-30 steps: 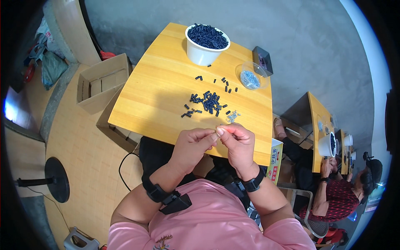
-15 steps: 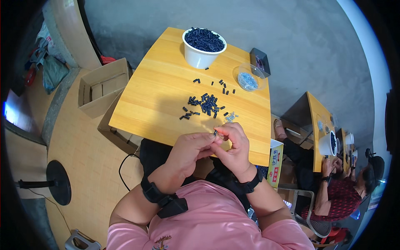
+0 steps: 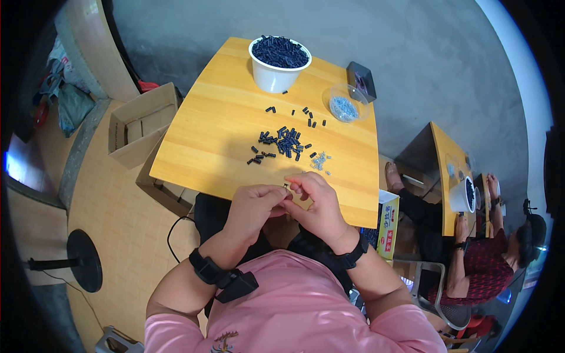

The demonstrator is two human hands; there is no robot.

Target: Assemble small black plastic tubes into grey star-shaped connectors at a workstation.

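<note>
While both hands are brought together at the near edge of a yellow wooden tabletop [image 3: 218,129], a tiny dark part [image 3: 286,187] is pinched between their fingertips. The left hand [image 3: 253,206] is curled with its fingers closed on the part from the left, and the right hand [image 3: 315,203] is closed on it from the right, the two hands touching. Just beyond the hands, a loose pile of small black pieces [image 3: 281,142] is scattered across the middle of the tabletop, with a small cluster of silvery bits [image 3: 319,160] beside it on the right. At the far edge, a white bowl [image 3: 276,76] heaped with black pieces is seen, and a clear round dish [image 3: 346,103] of silvery bits is set near the far right corner. An open cardboard box [image 3: 138,123] is seen on the floor to the left.
</note>
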